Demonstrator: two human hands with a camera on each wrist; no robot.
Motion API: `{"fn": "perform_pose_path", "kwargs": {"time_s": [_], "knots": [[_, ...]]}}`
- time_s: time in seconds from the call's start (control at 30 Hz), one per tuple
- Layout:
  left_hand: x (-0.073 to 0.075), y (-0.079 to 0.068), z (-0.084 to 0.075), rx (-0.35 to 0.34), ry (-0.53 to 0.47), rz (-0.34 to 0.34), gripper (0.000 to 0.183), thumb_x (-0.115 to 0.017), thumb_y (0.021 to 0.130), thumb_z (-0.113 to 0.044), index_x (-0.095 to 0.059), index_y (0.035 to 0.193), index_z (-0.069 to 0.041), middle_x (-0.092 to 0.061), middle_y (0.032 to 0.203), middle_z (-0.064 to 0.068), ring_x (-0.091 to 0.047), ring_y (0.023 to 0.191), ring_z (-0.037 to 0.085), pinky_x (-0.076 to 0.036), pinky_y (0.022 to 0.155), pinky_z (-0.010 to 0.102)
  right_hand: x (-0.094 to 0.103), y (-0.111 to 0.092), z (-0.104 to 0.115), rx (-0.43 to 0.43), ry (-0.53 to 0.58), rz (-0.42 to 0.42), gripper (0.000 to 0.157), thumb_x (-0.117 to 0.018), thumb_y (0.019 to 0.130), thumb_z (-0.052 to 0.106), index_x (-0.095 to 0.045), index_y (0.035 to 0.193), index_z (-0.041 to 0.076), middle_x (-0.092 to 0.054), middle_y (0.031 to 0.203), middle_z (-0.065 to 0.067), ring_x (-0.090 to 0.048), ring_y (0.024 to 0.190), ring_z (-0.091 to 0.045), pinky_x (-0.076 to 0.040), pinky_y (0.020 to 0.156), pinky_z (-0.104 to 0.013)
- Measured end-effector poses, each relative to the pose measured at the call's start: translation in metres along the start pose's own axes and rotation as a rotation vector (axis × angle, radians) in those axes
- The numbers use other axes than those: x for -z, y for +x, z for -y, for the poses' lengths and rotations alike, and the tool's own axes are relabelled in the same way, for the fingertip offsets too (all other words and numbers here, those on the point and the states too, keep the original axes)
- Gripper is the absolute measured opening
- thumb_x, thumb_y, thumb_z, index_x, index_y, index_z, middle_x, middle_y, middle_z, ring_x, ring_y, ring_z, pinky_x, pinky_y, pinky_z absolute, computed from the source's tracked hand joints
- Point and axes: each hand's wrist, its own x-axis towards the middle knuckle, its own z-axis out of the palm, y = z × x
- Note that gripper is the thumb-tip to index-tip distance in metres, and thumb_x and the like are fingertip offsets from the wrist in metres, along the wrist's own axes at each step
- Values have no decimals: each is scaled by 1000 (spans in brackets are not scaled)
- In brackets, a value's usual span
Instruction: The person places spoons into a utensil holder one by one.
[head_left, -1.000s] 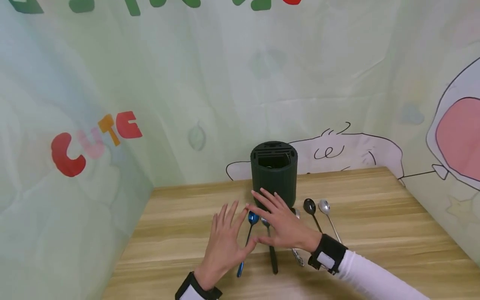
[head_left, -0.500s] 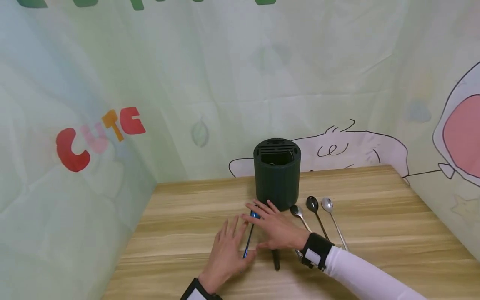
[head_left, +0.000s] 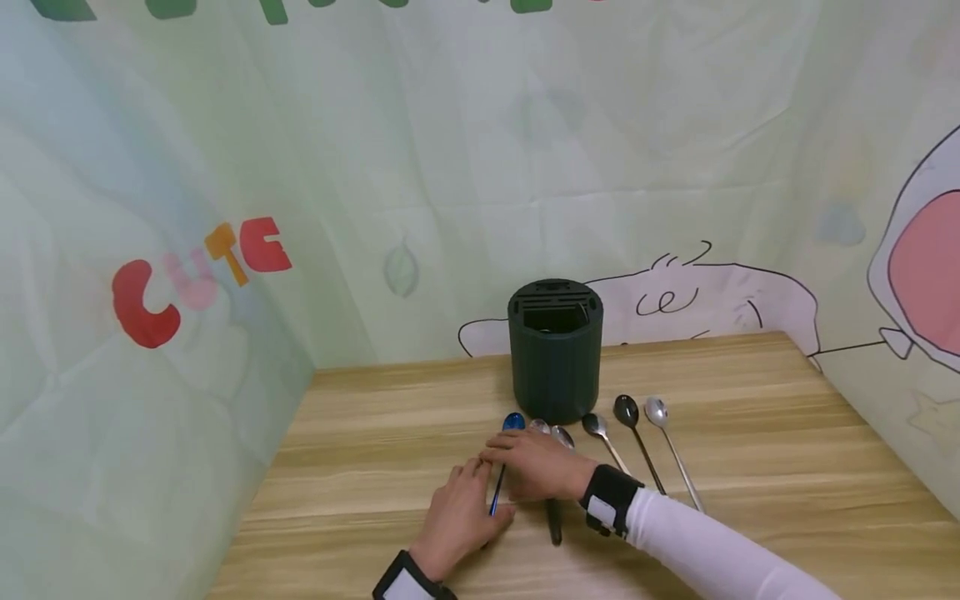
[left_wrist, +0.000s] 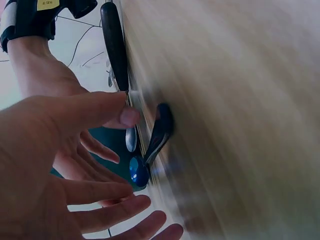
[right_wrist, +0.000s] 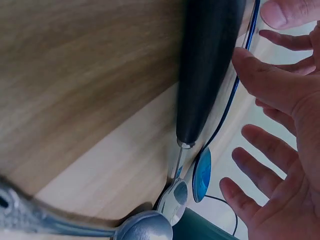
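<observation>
A slim blue spoon (head_left: 513, 421) lies on the table between my two hands. My left hand (head_left: 453, 521) is to its left and my right hand (head_left: 543, 467) reaches over from the right, fingers loosely bent. In the left wrist view, thumb and fingers stand apart around the blue spoon (left_wrist: 139, 171) without gripping it. The right wrist view shows the right fingers spread beside the blue spoon (right_wrist: 202, 174) and a black-handled spoon (right_wrist: 210, 75), holding nothing. Two silver bowls show past my right hand, one being a silver spoon (head_left: 563, 437); their handles are partly hidden.
A dark green utensil holder (head_left: 557, 367) stands upright behind the spoons, its top slotted. Further right lie a dark-bowled spoon (head_left: 594, 425), a black spoon (head_left: 626, 410) and a long silver spoon (head_left: 657, 412). A printed cloth (head_left: 420, 167) hangs behind the wooden table (head_left: 360, 433).
Both hands have come down and their spread fingers have bent. My right hand has shifted left and toward me, uncovering more spoon bowls. The spoons and holder appear to stay in place.
</observation>
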Motion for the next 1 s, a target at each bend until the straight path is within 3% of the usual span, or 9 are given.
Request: {"fn": "perform_pose_path", "kwargs": {"time_s": [0.13, 0.3, 0.53, 0.77, 1.0], "knots": [[-2, 0, -2, 6, 27, -20, 63, -79, 78, -41, -62, 124, -2, -63, 121, 18, -62, 100, 32, -54, 71, 51, -3, 5, 1, 39, -1, -22, 47, -77, 83, 23, -64, 128, 20, -64, 131, 2, -58, 124, -15, -47, 105, -36], [-3, 1, -3, 8, 67, -62, 49, -83, 74, -33, -68, 108, -1, -65, 96, 10, -59, 80, 23, -49, 56, 40, -3, 10, 1, 49, 20, -12, 37, -76, 82, 15, -70, 118, 18, -69, 118, 4, -64, 111, -9, -51, 96, -27], [-5, 0, 0, -24, 63, -112, 27, -81, 70, -17, -69, 88, -2, -60, 76, 4, -57, 67, 19, -42, 53, 33, -7, 15, 1, 52, 15, 13, 35, -77, 80, 5, -73, 111, 20, -70, 109, 7, -63, 100, -3, -52, 87, -19], [-5, 1, 1, -49, -2, -93, 14, -75, 70, -6, -64, 80, -6, -61, 69, 3, -55, 60, 16, -38, 50, 29, -11, 20, 3, 85, -139, -8, 24, -74, 81, 4, -76, 96, 22, -67, 91, 9, -60, 80, -2, -49, 70, -17], [-5, 0, 0, -48, -43, -91, 14, -72, 71, -2, -60, 74, -8, -58, 63, 3, -53, 57, 16, -36, 49, 28, -13, 22, 7, 105, -296, -25, 20, -70, 85, 8, -75, 94, 25, -66, 90, 9, -62, 83, -4, -50, 69, -18]]}}
